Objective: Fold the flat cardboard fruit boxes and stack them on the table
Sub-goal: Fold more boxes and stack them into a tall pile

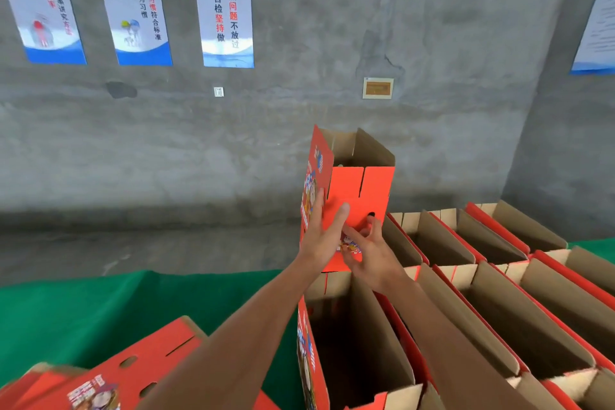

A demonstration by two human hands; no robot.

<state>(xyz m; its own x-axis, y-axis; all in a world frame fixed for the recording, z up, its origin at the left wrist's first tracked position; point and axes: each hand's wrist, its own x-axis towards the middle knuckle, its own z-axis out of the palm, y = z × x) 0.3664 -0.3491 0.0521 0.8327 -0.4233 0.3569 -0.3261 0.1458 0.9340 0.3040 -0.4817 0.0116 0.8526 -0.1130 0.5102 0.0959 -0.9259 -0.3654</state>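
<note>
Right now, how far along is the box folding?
Done: several folded boxes stand open-topped in rows on the green table, at the right. In hand: one folded box held up above the rows, the left hand flat against its side and the right hand gripping its near face with a finger in the slot. Left: a pile of flat boxes at the lower left, not yet folded.

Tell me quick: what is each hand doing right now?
Left hand: open, fingers straight, pressing the raised box.
Right hand: fingers curled on the same box's lower edge, holding it.
</note>
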